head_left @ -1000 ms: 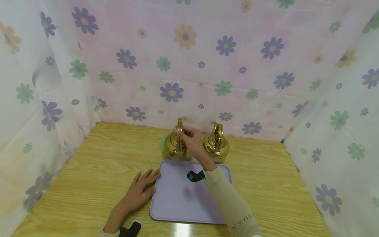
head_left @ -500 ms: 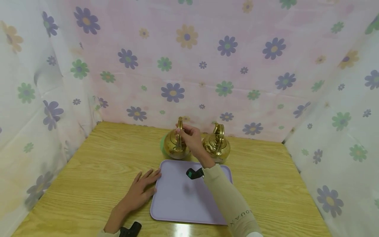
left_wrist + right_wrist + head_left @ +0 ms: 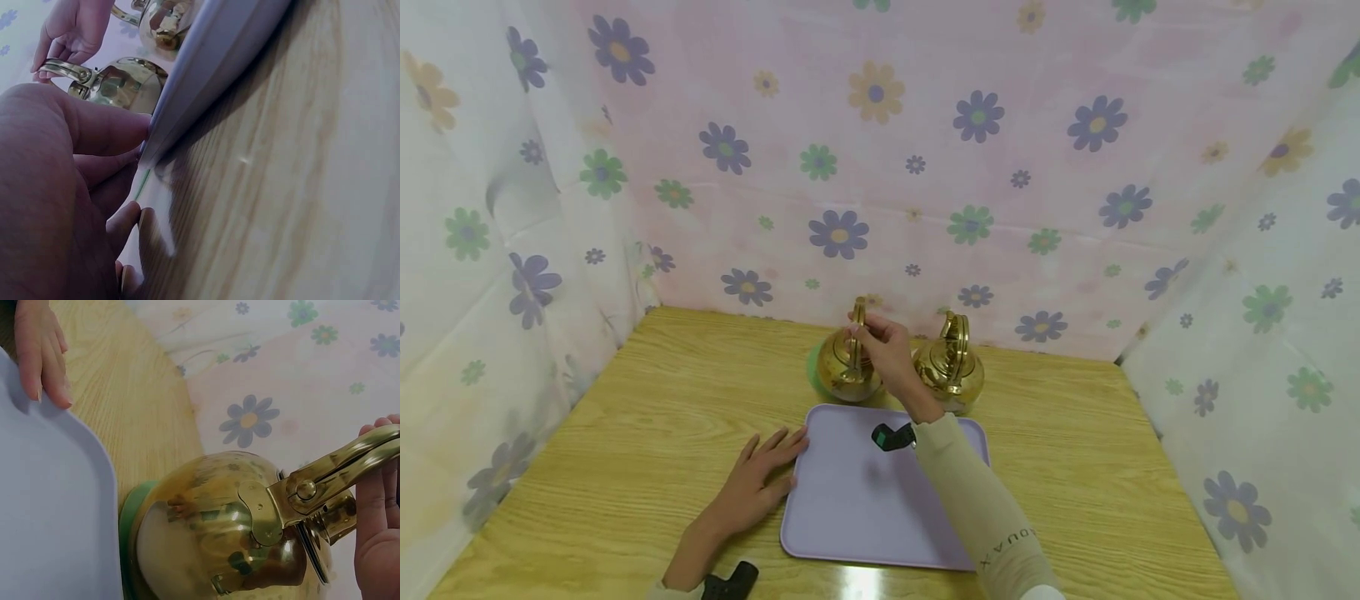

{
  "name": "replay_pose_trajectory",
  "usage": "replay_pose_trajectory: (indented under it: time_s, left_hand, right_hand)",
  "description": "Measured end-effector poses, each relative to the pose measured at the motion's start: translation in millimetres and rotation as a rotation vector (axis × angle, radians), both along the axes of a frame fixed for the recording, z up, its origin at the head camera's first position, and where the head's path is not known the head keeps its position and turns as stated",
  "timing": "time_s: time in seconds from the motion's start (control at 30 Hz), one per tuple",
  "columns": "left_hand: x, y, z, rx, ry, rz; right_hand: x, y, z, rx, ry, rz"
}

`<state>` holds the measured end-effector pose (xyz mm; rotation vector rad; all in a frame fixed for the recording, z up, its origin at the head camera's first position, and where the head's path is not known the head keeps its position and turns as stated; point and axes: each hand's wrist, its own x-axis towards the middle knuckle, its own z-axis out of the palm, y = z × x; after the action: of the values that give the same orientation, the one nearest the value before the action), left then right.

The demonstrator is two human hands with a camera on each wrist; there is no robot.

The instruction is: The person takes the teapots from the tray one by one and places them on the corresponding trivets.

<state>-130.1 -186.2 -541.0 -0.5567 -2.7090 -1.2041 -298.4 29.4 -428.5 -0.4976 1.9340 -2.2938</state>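
Observation:
My right hand (image 3: 887, 354) grips the raised handle (image 3: 857, 342) of a shiny gold kettle (image 3: 835, 372), fingers curled round it from the right. This kettle stands upright over a round green mat (image 3: 814, 367), whose edge shows at its left; in the right wrist view the green mat (image 3: 130, 519) lies at the kettle's base. Left of centre, my left hand (image 3: 748, 487) lies with fingers spread, fingertips at the left rim of a lilac tray (image 3: 850, 508). The left wrist view has its thumb touching the tray's side (image 3: 200, 81).
A second gold kettle (image 3: 972, 379) stands close to the right of the gripped one, handle up. Both are just behind the tray, on a wood-grain table (image 3: 1075, 467). Flower-printed cloth (image 3: 910, 208) hangs around the back and sides.
The gripped kettle has shifted slightly back, away from the tray, with my right hand holding its handle throughout. My left hand, the tray and the second kettle stay put.

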Motion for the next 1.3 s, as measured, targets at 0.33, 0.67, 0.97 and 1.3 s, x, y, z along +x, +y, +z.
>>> replay_pose_trajectory:
  time_s: [0.33, 0.67, 0.97, 1.3]
  left_hand:
    - [2.3, 2.3, 2.7, 0.014, 0.073, 0.000]
    - [1.4, 1.3, 0.8, 0.023, 0.058, -0.010]
    - [2.2, 1.6, 0.3, 0.022, 0.071, -0.004]
    - [-0.7, 0.0, -1.7, 0.031, 0.053, -0.026]
  right_hand:
    - [-6.7, -0.9, -3.1, -0.017, -0.082, -0.005]
    - [-4.3, 0.8, -2.6, -0.062, -0.130, 0.002]
    - [-5.9, -2.9, -7.0, -0.082, -0.210, 0.008]
    - [-3.5, -3.3, -8.3, -0.077, -0.207, -0.026]
